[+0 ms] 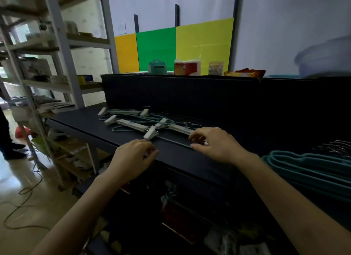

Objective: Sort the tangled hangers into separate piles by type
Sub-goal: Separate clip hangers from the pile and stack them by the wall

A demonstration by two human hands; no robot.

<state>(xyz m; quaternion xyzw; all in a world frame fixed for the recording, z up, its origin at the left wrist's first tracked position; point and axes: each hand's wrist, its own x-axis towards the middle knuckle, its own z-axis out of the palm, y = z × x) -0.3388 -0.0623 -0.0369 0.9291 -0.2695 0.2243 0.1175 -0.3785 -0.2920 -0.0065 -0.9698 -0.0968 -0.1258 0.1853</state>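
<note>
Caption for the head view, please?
Right hand grips tangled clip hangers on dark table, left hand beside; teal hangers stacked right.

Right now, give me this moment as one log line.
phase: sorting | left hand: curled, hold unclear | right hand: pinches clip hanger end | teal hangers: piled right

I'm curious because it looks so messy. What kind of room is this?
Probably a storeroom or workroom: there's a cluttered metal shelving rack and a black worktable with clip hangers and a pile of teal hangers being sorted on it.
</note>
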